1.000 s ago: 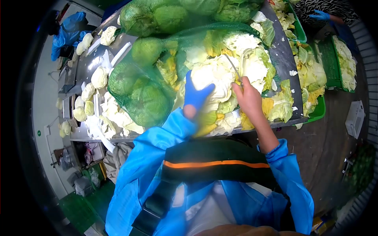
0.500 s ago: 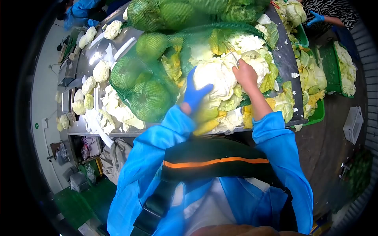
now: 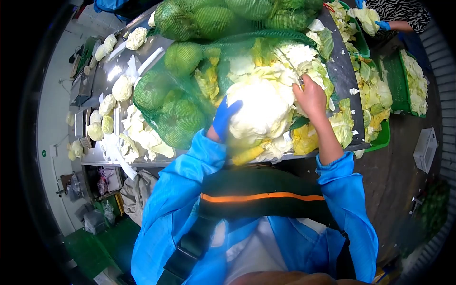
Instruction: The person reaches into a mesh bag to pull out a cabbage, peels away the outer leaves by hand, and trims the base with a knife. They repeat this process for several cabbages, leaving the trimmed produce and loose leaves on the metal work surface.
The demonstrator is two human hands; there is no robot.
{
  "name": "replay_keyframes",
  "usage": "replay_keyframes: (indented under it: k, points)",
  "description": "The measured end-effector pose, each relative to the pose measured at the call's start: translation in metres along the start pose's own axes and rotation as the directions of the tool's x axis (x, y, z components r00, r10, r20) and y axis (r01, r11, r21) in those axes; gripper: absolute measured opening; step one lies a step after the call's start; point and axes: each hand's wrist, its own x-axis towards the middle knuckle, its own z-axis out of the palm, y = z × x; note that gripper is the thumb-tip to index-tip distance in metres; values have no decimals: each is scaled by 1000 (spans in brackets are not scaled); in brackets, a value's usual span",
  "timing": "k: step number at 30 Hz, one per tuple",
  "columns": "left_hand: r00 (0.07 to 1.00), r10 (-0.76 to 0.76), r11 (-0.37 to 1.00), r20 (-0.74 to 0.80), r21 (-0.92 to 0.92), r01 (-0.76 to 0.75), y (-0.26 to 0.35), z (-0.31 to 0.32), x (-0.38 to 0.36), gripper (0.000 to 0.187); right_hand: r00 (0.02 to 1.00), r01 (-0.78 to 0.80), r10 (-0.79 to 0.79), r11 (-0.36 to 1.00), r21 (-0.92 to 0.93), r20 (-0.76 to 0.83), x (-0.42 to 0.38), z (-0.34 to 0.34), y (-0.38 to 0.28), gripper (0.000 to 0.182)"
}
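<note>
A large pale cabbage [image 3: 261, 107] lies on the worktable in front of me, among loose leaves. My left hand [image 3: 224, 118], in a blue glove, rests against the cabbage's left side with its thumb apart from the fingers. My bare right hand [image 3: 311, 97] is closed around the handle of a knife [image 3: 290, 62]. The thin blade points up and left over the white cut leaves [image 3: 301, 54] beyond the cabbage. Yellowed leaves [image 3: 304, 138] lie below my right hand. The knife handle is mostly hidden in my fingers.
Green net sacks of cabbages [image 3: 173, 116] lie left of and beyond my hands. Trimmed cabbages [image 3: 122, 88] stand at the table's left. Green crates [image 3: 399, 88] with leaves are at the right, where another person's gloved hand [image 3: 382, 25] holds a cabbage.
My right hand has moved right with the knife, away from the cabbage. My left hand has slid slightly left and down. The cabbage shows a rounder face. The other person now holds a cabbage.
</note>
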Motion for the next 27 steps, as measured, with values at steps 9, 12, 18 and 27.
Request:
replay_keyframes:
  k: [9,12,18,27]
  points:
    - [967,170,985,-189,61,-162,2,-10,12,55,918,-320,122,790,523,377,-19,-9,-38,67]
    - [980,28,974,-197,-213,-71,-5,-11,13,58,962,-87,-55,865,494,266,-38,-5,-48,57]
    - [980,-185,824,-70,-555,116,11,0,4,64,854,-507,288,653,563,434,-40,17,8,35]
    - [976,-150,944,155,317,95,37,12,11,69,924,222,-338,853,472,177,-4,-48,-37,54]
